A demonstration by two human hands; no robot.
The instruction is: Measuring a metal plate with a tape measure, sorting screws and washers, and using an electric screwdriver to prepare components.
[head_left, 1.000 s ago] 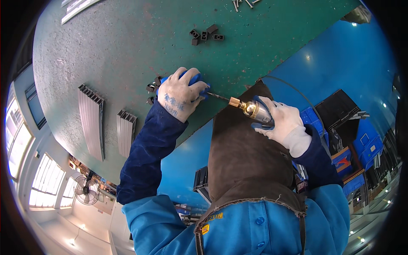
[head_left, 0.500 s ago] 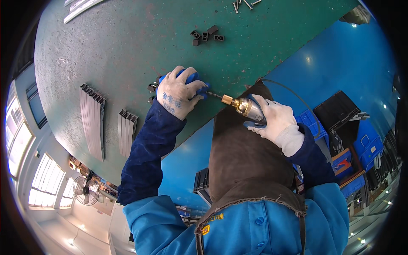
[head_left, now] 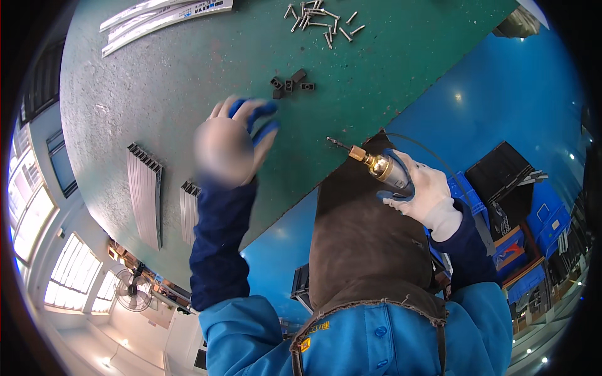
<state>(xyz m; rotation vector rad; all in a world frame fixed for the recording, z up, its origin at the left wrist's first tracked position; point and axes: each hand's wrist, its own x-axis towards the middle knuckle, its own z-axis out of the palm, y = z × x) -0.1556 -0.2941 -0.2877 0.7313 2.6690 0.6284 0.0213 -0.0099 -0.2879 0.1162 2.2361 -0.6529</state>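
Note:
My right hand [head_left: 433, 197], in a white glove with blue palm, is wrapped round a pneumatic screwdriver [head_left: 394, 174] with a brass-coloured collar. Its thin bit points up and left over the table edge; whether anything sits on the tip is too small to tell. Over the green table [head_left: 207, 69], my left hand [head_left: 232, 141] is partly smeared by motion. Its thumb and fingers are apart, with nothing visible between them. Just beyond those fingertips lies a small group of black plastic blocks [head_left: 289, 85]. Several silver screws [head_left: 327, 22] are scattered farther back.
Two stacks of grey metal profiles, a longer one [head_left: 145, 200] and a shorter one [head_left: 189, 210], lie left of my left arm. White-wrapped strips [head_left: 166, 22] rest at the far left. A hose [head_left: 433, 150] trails from the screwdriver. Blue crates [head_left: 544, 213] stand at the right.
My left hand has moved left and its fingers have spread, away from the bit. The screwdriver in my right hand has shifted slightly right and down. The view now takes in more of the far table.

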